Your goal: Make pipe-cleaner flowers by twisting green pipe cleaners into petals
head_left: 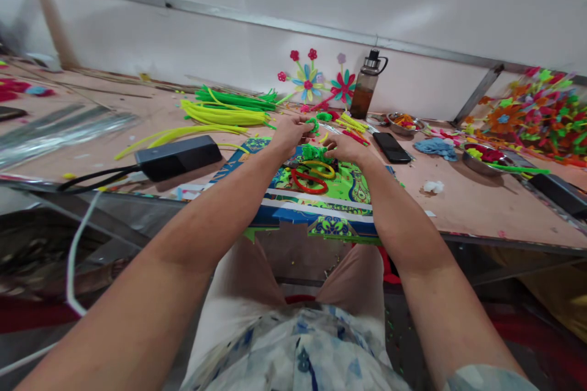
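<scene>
My left hand [291, 132] is closed in a pinch on a curled green pipe cleaner piece [313, 127], held above the far part of a printed blue and green board [339, 225]. Close beside it on the right, my right hand [345, 146] has its fingers bent together over a small pile of green pipe cleaner pieces [313, 153]. What those fingers hold, if anything, is too small to make out. Scissors with red and yellow handles [310, 188] lie on the board, nearer to me than both hands. Another green curled piece [324, 116] rests just beyond the hands.
Green pipe cleaners [236, 98] and yellow ones [222, 115] lie left. A black power bank [180, 157] sits near the front edge. Behind stand pipe cleaner flowers [308, 83] and a bottle [365, 88]. Rightward are a phone [391, 147], metal bowls [481, 165] and colourful flowers [527, 116].
</scene>
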A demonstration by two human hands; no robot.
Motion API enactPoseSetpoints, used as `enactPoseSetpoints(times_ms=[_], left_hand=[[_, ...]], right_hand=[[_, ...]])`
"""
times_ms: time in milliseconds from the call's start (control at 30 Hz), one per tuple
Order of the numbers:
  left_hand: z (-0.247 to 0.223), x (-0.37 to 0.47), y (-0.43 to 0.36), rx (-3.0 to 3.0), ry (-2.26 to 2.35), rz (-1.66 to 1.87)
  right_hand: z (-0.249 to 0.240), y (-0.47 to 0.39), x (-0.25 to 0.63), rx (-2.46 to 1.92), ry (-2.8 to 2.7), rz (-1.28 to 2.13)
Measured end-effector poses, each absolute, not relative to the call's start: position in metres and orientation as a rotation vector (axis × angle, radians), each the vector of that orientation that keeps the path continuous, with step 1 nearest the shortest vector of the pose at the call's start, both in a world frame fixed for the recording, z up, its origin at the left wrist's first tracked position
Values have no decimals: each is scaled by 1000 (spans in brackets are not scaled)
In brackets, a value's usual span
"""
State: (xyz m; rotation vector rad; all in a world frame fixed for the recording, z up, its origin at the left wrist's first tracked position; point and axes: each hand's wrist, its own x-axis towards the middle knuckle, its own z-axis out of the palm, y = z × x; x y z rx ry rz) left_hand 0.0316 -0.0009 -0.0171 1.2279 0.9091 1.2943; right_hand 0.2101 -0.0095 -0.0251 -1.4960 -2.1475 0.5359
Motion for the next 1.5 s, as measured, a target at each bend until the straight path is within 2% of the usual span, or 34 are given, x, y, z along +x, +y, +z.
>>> enactPoseSetpoints(times_ms=[167,567,967,1333,1500], left_hand=[[-16,33,-3,1218,931,1262],[-17,33,-3,1251,936,1248],[-20,35,-6,1350,891,1169],[-16,39,-12,1406,723,1099],[-21,38,-6,1383,701,1143]], right_hand=[[-32,-11,204,-1534,-2200,323],[-23,-6,213,-1481,-1979,368],[-9,-17,194,-1214,-1559,751],[-4,-23,186,-1221,-1453,684],[-3,-24,184,-1135,-1273,982]])
